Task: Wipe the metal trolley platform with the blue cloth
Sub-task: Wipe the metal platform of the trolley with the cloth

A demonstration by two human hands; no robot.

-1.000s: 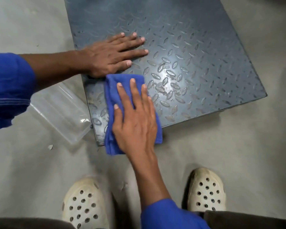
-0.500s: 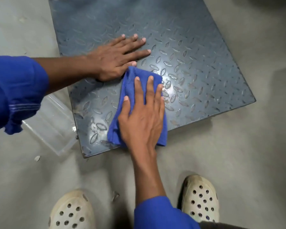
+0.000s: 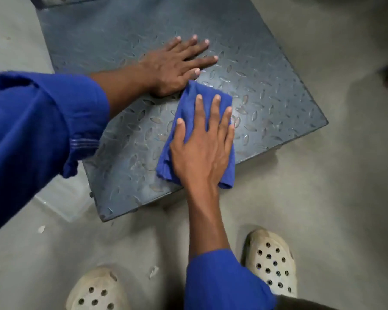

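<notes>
Shoes come nearest: a pale perforated clog on the left foot (image 3: 96, 289) and another on the right foot (image 3: 271, 262), both standing on a grey concrete floor (image 3: 323, 198). Between them a blue right sleeve (image 3: 220, 280) leads up to the right hand (image 3: 202, 151). This hand lies flat on a folded blue cloth (image 3: 188, 104), fingers straight and slightly spread, pressing it down rather than gripping it. The cloth sits on the near part of a dark metal trolley platform (image 3: 267, 97), its lower end hanging just over the near edge. The platform has a raised diamond tread pattern. Just beyond the cloth, right beside its upper corner, the left hand (image 3: 173, 63) lies palm down on the bare metal, fingers straight and fanned, holding nothing. Its forearm runs back to a loose blue left sleeve (image 3: 38, 130) filling the left side. Below that sleeve, beside the platform's left edge, part of a clear plastic container (image 3: 61, 204) shows on the floor. Small pale scraps (image 3: 154, 271) lie on the concrete near the shoes.
</notes>
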